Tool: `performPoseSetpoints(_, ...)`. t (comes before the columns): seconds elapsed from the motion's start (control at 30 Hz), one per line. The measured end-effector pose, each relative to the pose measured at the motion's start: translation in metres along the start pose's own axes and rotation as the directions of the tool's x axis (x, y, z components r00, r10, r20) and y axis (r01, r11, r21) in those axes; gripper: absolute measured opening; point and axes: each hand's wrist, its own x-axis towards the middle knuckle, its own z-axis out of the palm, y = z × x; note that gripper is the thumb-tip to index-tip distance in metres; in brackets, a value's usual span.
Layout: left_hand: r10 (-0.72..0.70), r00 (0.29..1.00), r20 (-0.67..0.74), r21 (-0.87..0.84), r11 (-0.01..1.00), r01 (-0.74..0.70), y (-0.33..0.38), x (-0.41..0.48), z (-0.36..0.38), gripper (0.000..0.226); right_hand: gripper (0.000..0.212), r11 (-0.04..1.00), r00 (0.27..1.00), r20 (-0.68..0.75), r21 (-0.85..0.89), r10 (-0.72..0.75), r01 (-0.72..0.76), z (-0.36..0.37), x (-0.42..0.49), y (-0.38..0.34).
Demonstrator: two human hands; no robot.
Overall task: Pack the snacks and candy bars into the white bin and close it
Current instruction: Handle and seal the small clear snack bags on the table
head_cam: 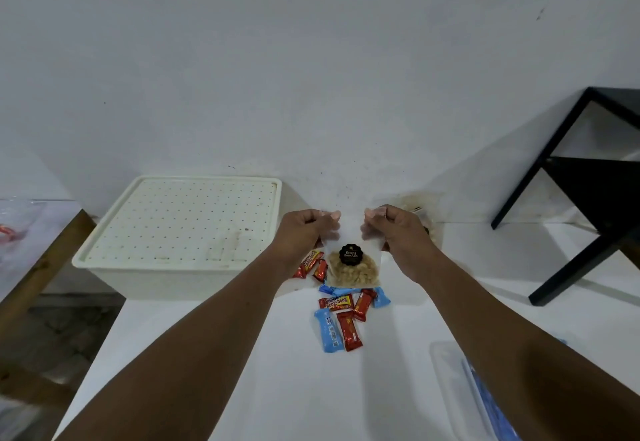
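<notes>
Between your hands hangs the clear snack bag (353, 269), left hand (304, 229) and right hand (398, 231) each pinching a top corner, a little apart. Left of your left hand the white bin (166, 276) sits lidded; candy bars (341, 317) lie beneath the bag. Carried over now, it would meet that closed lid (180, 220), or could slip your thin pinch.

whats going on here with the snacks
A person is holding a clear bag of nuts up by its top corners, the left hand and right hand each pinching one corner. Under it, a pile of candy bars lies loose on the white table. The white bin sits to the left with its lid on, so its inside is hidden.
</notes>
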Motion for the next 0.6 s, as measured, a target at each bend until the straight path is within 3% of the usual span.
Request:
performPoseSetpoints(0.27,-0.039,0.999,0.004,-0.184,0.982,0.039,0.008,-0.001,0.003,0.010,0.011,0.967,0.997,0.028,0.240,0.079,-0.083,-0.001,-0.005,-0.009)
performPoseSetpoints(0.43,-0.041,0.999,0.013,-0.207,0.977,0.043,0.007,-0.005,0.005,0.014,0.020,0.970,0.999,-0.013,0.241,0.051,-0.047,-0.002,-0.006,-0.011)
performPoseSetpoints(0.6,-0.077,0.997,-0.011,-0.292,0.954,0.071,0.006,-0.007,0.005,0.019,0.015,0.977,0.999,0.010,0.208,0.048,-0.049,-0.002,-0.006,-0.015)
